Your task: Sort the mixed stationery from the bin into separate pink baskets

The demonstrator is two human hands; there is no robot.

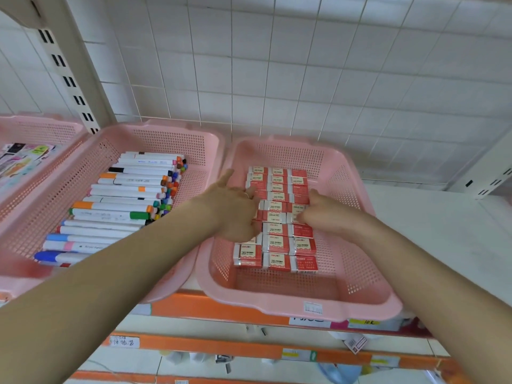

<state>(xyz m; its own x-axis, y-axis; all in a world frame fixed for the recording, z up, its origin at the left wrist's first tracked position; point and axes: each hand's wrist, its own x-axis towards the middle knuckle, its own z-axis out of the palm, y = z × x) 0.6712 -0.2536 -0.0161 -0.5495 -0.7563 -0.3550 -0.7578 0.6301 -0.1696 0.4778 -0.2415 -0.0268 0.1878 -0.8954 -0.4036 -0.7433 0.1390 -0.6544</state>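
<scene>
Nearest, below both wrists: orange shelf edge (221, 310) with paper price tags. Both forearms reach over it.

Eraser basket (368, 306), pink and perforated, sits on the shelf; a small label (313, 308) is stuck on its front rim, nearer than the fingertips.

Erasers (277, 242), boxed, red-and-white "2B" sleeves, lie flat in three columns on the basket floor. Rows run from nearer than the fingers to beyond them.

Left hand (232, 209): one finger stretched out toward the basket's far-left wall, the others bent down onto the left column of erasers. A ring shows on one finger. Cannot tell whether they grasp a box or only press on it.

Right hand (324, 214): thumb raised, fingers curled with the tips against the right column. Grasp or mere touch: cannot tell. The middle column lies between the two hands.

Left of the left fingers: a second pink basket (171, 139), touching the first, holds markers (124, 206) laid side by side, caps to the right.

Further left: a third pink basket (41, 128) with printed cards (19, 159), blurred.

Beyond the fingertips: white tiled wall (304, 65) and a slotted shelf upright (63, 67).
</scene>
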